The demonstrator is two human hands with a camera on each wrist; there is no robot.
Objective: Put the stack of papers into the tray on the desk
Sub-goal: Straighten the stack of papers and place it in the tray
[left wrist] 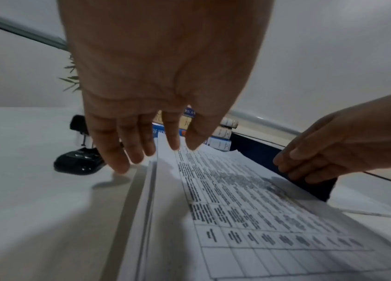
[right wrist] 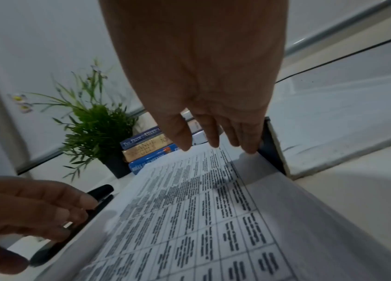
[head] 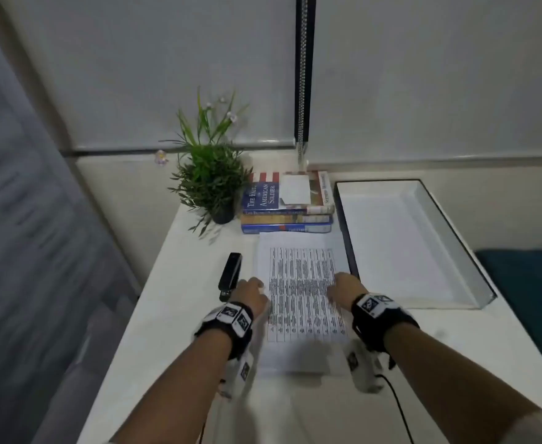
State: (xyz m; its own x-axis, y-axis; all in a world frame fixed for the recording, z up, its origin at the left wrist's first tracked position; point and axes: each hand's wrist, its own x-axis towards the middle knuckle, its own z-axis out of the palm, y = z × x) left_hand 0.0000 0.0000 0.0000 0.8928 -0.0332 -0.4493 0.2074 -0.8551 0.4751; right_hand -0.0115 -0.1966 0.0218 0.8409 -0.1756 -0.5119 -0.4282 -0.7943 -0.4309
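A stack of white papers [head: 301,302] with a printed table on top lies flat on the white desk [head: 173,315], close beside the tray's dark left wall. The tray [head: 400,251] is a shallow white rectangle to the right with nothing in it. My left hand [head: 253,288] is at the stack's left edge, its fingers [left wrist: 139,152] straight and spread just over that edge. My right hand [head: 340,285] is at the right edge, its fingers [right wrist: 213,140] straight and pointing down between paper and tray wall. Neither hand holds anything. Whether the fingertips touch the paper is unclear.
A black stapler [head: 229,277] lies just left of my left hand. Three stacked books [head: 287,206] sit behind the papers, with a potted green plant [head: 208,181] to their left. A wall runs along the back. The desk's left edge drops off beyond the stapler.
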